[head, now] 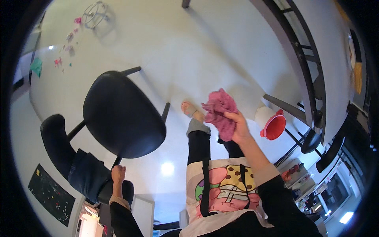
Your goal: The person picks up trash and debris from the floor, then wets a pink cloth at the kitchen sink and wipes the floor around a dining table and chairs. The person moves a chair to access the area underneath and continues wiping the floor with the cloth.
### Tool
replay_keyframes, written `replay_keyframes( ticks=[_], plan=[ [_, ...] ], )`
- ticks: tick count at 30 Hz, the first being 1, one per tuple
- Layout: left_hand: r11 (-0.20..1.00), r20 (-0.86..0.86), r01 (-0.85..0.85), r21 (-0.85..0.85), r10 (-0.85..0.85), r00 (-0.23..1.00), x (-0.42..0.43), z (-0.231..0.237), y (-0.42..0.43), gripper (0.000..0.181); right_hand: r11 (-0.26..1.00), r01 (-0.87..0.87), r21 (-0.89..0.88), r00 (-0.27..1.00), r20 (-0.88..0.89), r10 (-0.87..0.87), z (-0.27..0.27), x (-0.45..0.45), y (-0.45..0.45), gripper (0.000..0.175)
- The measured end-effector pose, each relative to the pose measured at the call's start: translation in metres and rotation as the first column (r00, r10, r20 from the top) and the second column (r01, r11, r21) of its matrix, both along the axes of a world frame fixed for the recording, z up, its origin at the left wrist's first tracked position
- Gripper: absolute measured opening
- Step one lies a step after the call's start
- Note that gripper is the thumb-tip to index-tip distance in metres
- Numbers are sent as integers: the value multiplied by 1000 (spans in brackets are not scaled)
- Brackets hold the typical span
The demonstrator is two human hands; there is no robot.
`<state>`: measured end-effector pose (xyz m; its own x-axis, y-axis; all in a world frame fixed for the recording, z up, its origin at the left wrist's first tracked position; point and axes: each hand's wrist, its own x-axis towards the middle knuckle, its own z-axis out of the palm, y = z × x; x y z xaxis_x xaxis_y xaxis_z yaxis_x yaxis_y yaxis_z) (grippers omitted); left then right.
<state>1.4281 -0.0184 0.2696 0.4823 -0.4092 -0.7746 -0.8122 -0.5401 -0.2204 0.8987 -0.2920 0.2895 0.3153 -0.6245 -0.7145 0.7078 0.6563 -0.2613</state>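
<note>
My right hand (241, 128) grips a crumpled pink cloth (220, 114), held up in front of me above the floor. My left hand (118, 174) is closed at the backrest of a black chair, beside one of its thin back posts. The chair's padded seat (124, 118) faces up, and its curved backrest (54, 139) runs round at the lower left. A dark folded fabric (87, 174) hangs over that backrest. My fingers partly hide what they hold there.
A white bucket with a red rim (274, 126) stands by a leg of the table (334, 59) at right. Small pink and green scraps (69, 47) lie on the floor (165, 44) at upper left, near a round metal stand (94, 14). Another black chair (312, 141) is at right.
</note>
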Motion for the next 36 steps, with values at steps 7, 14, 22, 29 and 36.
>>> replay_keyframes(
  ticks=[7,14,22,29,36],
  plan=[
    [536,-943,-807,247,326,-72,-276,8,-204,61,903,-358,-239,845,-495,203,-1,15,-9,53],
    [-8,-784,-793,609,146,-604,-406,16,-273,48,369,-785,-498,584,-794,168,34,3,-20,74],
    [225,-682,-670,707,-31,-731,-407,33,-340,60,760,-511,-403,769,-609,194,71,-26,-58,41],
    [141,-704,-697,703,-4,-710,-322,-70,-393,54,888,-449,-100,574,-794,202,18,-33,-69,24],
    [-260,-919,-903,343,107,-379,-145,-284,-439,14,832,-552,-47,578,-741,342,-105,-10,-133,22]
  ],
)
